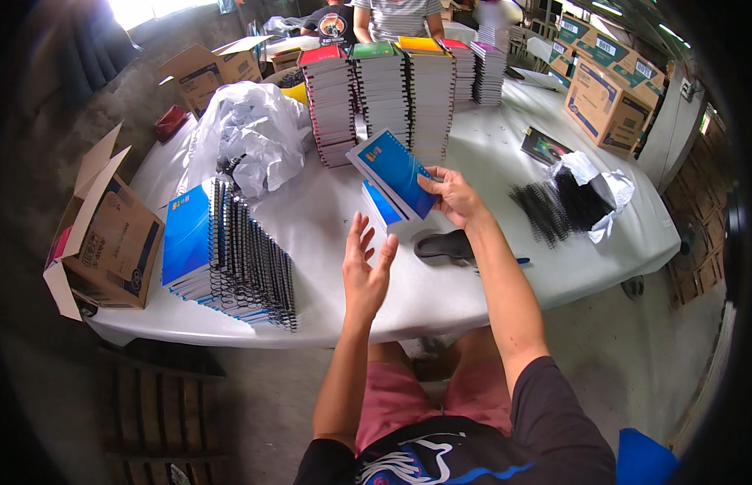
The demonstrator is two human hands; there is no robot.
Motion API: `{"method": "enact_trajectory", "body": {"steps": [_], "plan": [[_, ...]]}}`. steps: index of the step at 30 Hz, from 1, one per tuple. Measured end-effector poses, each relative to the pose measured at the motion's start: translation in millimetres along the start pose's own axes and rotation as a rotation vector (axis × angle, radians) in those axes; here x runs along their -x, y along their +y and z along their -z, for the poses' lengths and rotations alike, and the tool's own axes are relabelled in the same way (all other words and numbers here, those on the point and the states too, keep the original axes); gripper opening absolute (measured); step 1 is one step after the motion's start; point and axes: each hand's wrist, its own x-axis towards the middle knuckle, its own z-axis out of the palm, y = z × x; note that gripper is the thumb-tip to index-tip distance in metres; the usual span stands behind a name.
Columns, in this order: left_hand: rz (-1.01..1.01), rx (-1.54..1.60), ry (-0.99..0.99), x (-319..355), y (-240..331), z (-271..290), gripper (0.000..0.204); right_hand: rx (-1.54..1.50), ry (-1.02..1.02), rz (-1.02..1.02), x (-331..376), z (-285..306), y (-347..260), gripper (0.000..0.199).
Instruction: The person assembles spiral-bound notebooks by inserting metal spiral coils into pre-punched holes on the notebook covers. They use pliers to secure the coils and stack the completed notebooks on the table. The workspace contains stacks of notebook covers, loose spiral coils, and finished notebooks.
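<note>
My right hand [458,199] grips a blue-covered notebook [392,171] by its right edge, thumb on the cover. The notebook is tilted above the table, and a row of punched holes runs along its upper edge with no coil visible in it. Partly hidden beneath it is another blue-covered piece [381,204]; I cannot tell whether it lies on the table. My left hand [366,273] is raised just below the notebook, fingers apart, holding nothing. A dark object [442,245], its kind unclear, lies on the table beside my right forearm.
Coil-bound blue notebooks [230,255] are stacked at left, near an open carton [117,234]. Tall notebook stacks [384,101] and crumpled white plastic [250,133] stand farther back. Black binding coils [582,198] lie at right. Cartons [606,101] stand back right; people [396,20] are across the table.
</note>
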Motion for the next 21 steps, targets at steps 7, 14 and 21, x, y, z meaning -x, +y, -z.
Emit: {"method": "enact_trajectory", "body": {"steps": [7,14,21], "plan": [[0.152,0.352,-0.079,-35.8,-6.6,-2.9,0.027,-0.06,-0.03,-0.065,21.4,-12.6,10.3,0.026],[0.17,0.35,-0.03,-49.5,-32.8,-18.6,0.022,0.062,0.326,0.047,20.8,5.6,10.7,0.026],[0.109,-0.891,0.044,-88.1,-74.8,-26.1,0.081,0.12,0.299,0.267,39.4,21.3,-1.2,0.025]]}}
